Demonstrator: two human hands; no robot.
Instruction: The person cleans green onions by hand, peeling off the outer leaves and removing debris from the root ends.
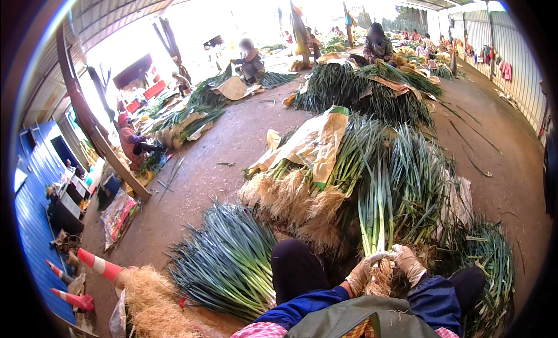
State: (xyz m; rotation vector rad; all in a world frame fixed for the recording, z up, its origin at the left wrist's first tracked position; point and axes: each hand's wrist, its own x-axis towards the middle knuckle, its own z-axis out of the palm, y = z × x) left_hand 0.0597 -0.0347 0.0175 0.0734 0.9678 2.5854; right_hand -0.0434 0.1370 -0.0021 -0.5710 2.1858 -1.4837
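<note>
"Where does the head view look from?"
"From the wearer's head, down and forward (fisheye, so edges bend); left hand point(359, 276) and right hand point(410, 265) sit close below, the metal roof point(116, 13) farther off above."

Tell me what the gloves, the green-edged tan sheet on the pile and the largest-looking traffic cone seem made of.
Gloves: probably cloth, matte, from their soft creases; a coating can't be ruled out.
Tan sheet: likely plastic or paper sacking, low sheen, from its stiff folds.
Traffic cone: perhaps plastic or rubber, smooth, from its even taper.
</note>
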